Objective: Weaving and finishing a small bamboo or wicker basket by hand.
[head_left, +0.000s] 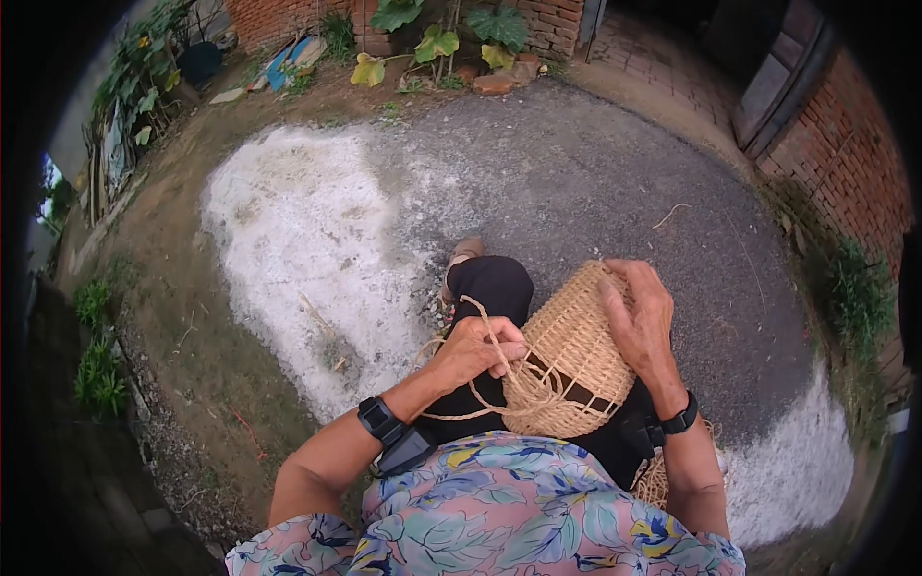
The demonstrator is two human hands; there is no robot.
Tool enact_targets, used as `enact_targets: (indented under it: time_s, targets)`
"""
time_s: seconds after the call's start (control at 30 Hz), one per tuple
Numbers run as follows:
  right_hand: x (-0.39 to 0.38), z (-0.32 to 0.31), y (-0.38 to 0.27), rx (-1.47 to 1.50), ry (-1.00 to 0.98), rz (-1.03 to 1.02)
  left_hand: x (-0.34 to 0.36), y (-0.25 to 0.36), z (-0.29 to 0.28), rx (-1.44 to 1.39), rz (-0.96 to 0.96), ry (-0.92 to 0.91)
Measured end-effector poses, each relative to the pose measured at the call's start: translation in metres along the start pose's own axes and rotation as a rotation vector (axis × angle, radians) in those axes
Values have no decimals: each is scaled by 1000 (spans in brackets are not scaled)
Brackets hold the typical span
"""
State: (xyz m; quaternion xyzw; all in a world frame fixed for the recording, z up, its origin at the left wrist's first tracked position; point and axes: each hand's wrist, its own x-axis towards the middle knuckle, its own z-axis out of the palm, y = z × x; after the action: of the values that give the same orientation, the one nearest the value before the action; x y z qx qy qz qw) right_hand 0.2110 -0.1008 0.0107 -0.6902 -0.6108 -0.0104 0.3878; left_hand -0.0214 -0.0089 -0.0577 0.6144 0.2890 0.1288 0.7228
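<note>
A half-woven straw basket point(569, 331) lies across my lap, tan in colour, with a band of open gaps between its strands near the end closest to me. My left hand point(478, 348) is closed at the basket's left edge, pinching a straw cord point(490, 322). The cord loops up over the fingers, and more of it trails down to the left. My right hand point(642, 312) rests on the basket's far right side, thumb on top and fingers bent over the rim, steadying it. The undersides of those fingers are partly hidden.
Beside my right thigh lies a heap of loose straw cord point(653, 483). Grey paving point(595, 182) with a white powdery patch point(307, 230) spreads ahead. Brick walls point(845, 163), a doorway point(672, 67) and leafy plants point(437, 43) stand farther off.
</note>
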Motion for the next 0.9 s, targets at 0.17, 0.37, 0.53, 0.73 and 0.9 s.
enact_targets:
  time_s: [0.17, 0.37, 0.53, 0.73, 0.9]
  targets:
    - [-1, -3, -4, 11, 23, -25, 0, 12, 8, 150, -13, 33]
    - [5, -4, 17, 239, 76, 170, -12, 41, 42, 529, 237, 135]
    - [12, 14, 33, 110, -71, 93, -7, 52, 34, 175, 75, -127]
    - [12, 13, 28, 130, -37, 87, -5, 43, 22, -126, 15, -87]
    - [10, 15, 34, 140, -30, 84, -19, 50, -7, -642, 7, -75]
